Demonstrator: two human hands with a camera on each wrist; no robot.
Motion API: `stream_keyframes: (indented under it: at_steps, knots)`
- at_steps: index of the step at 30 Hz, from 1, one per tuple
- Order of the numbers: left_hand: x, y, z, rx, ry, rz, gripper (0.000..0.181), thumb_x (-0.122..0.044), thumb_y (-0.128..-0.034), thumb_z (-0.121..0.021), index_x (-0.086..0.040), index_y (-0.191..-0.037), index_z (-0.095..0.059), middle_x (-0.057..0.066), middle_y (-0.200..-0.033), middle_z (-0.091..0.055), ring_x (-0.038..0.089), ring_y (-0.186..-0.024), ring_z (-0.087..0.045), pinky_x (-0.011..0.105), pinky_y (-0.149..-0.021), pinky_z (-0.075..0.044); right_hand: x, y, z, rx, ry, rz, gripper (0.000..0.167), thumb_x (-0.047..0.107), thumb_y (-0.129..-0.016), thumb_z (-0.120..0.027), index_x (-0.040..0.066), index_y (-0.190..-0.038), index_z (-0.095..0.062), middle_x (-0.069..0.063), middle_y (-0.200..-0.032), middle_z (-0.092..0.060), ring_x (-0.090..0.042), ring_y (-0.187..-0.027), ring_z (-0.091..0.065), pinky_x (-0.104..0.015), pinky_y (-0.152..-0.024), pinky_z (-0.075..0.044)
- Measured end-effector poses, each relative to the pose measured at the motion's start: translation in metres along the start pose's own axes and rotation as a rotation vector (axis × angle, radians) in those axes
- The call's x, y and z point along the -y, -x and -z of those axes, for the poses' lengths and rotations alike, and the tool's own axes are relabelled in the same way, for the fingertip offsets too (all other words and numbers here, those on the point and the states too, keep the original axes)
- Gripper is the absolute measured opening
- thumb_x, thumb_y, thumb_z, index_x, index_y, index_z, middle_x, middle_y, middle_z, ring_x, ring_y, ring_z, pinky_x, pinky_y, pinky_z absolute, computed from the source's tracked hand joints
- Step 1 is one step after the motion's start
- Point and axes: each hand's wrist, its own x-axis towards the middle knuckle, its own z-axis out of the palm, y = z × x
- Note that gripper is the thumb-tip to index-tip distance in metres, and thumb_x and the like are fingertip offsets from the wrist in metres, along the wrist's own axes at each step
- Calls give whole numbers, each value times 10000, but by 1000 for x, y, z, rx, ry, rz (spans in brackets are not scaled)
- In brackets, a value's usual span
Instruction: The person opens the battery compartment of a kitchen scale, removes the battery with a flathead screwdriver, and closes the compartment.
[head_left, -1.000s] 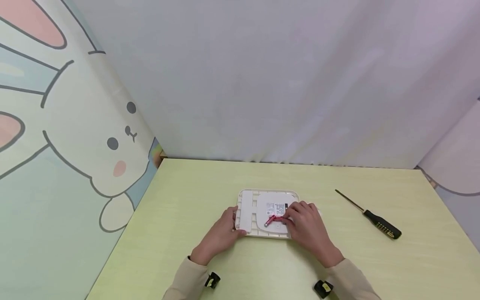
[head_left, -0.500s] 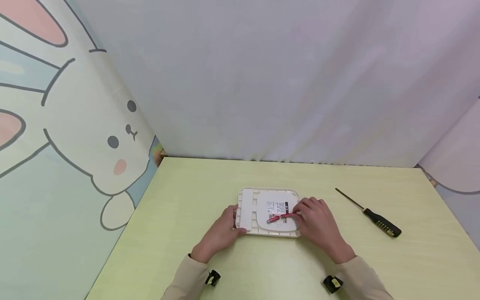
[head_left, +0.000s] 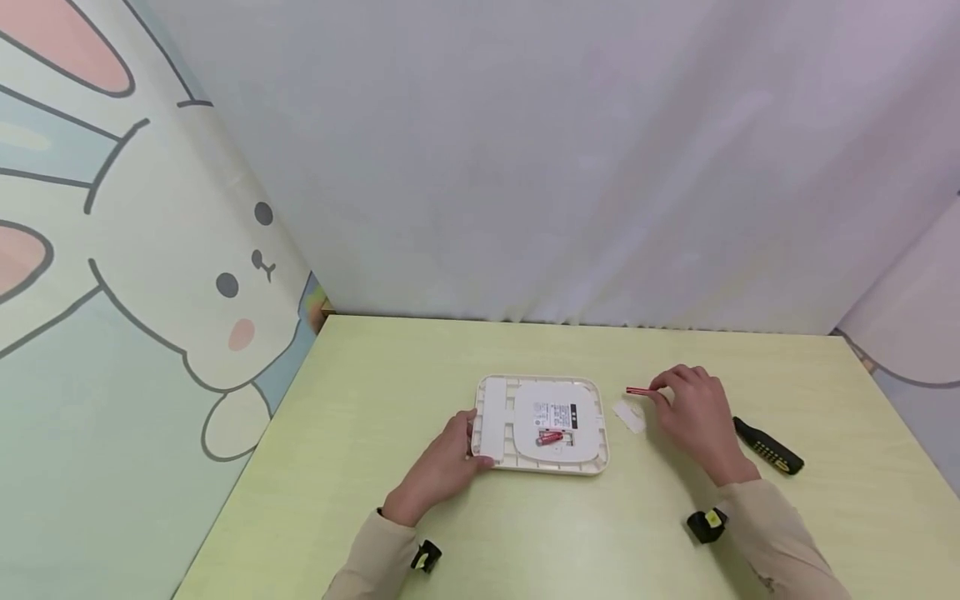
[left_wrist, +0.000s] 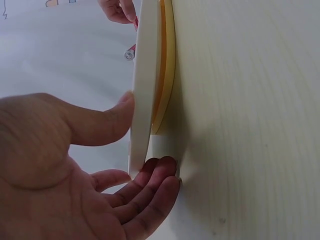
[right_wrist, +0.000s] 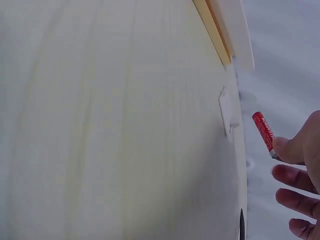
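A white rounded plastic device (head_left: 558,394) lies with its labelled underside up. My left hand (head_left: 442,462) grips its left edge, thumb on top and fingers below, as the left wrist view also shows. One red AA-type battery (head_left: 549,437) sits tilted at the device's battery compartment. To the right of the device, my right hand (head_left: 693,417) pinches another red battery (right_wrist: 264,132) between thumb and finger, raised above the table. Close below that hand lies a small white battery cover (head_left: 630,416), apart from the device.
At the right of the pale table (head_left: 390,358) lies a screwdriver (head_left: 768,447) with a black handle; its shaft is hidden behind my right hand. A grey-white curtain (head_left: 525,167) hangs along the back edge, and a wall with a printed rabbit (head_left: 172,275) stands at the left.
My right hand has drawn one battery away from the compartment and carried it right, beyond the device, uncovering the battery cover. My left hand and the device have stayed in place.
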Motion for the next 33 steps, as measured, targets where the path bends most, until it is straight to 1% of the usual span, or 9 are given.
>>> stream_keyframes:
  at_steps: [4,9,12,17,21,24,28,31,33]
  knots:
    - [1,0,-1,-4,2,0,798,-175,-972,-750,72,-1588,-307,147,-1333,-603,217,-1145,-593,460,-1013,-485,-11,-4,-4,37,9,-23,64,72,-887,-802,82,-860,-745,-172,-1008,-688,-442,-1047,-552,-642,-888,-396]
    - [3,0,-1,-5,7,0,800,-179,-974,-749,71,-1590,-305,141,-1320,-603,209,-1122,-588,442,-992,-486,-17,-6,-9,82,18,-62,47,88,-915,-776,81,-879,-746,-206,-1090,-670,-475,-1134,-507,-654,-925,-356]
    - [4,0,-2,-5,6,-2,791,-178,-976,-747,67,-1589,-310,127,-1298,-607,194,-1090,-584,413,-971,-483,-19,-7,-12,99,15,-85,48,97,-928,-764,77,-887,-748,-207,-1095,-664,-474,-1144,-497,-650,-935,-349]
    - [3,0,-1,-8,-6,-24,793,-176,-971,-754,74,-1583,-316,110,-1242,-607,178,-1020,-567,357,-906,-470,-22,-9,-14,123,16,-103,77,124,-943,-758,82,-879,-749,-199,-1096,-658,-470,-1149,-492,-646,-934,-337]
    - [1,0,0,-8,-9,-30,795,-182,-974,-752,73,-1586,-312,114,-1258,-611,180,-1037,-572,370,-923,-474,-24,-9,-15,142,12,-115,76,137,-949,-749,90,-889,-749,-212,-1119,-662,-477,-1154,-493,-649,-922,-333]
    - [1,0,0,-7,-8,-21,794,-184,-978,-747,66,-1590,-307,122,-1297,-613,188,-1080,-585,401,-964,-482,-24,-9,-15,142,6,-115,72,146,-958,-739,77,-946,-755,-226,-1142,-667,-482,-1153,-495,-653,-915,-333]
    - [2,-1,-1,-5,0,-11,789,-182,-982,-741,61,-1592,-304,129,-1321,-611,197,-1105,-591,430,-989,-482,-13,-8,-13,90,-18,-82,91,118,-943,-749,55,-1007,-760,-222,-1134,-681,-478,-1144,-512,-645,-913,-347]
    - [3,-1,-2,-5,6,-8,791,-178,-980,-743,63,-1592,-304,130,-1317,-614,201,-1111,-593,442,-994,-484,10,-5,-12,50,-55,-14,86,74,-905,-774,61,-989,-762,-191,-1089,-701,-455,-1117,-546,-632,-919,-373]
    - [3,-1,-2,-7,7,-6,794,-175,-976,-746,66,-1590,-304,129,-1313,-615,203,-1119,-591,446,-999,-484,30,-2,-14,49,-92,50,92,55,-880,-794,75,-965,-765,-155,-1054,-718,-422,-1087,-582,-613,-919,-398]
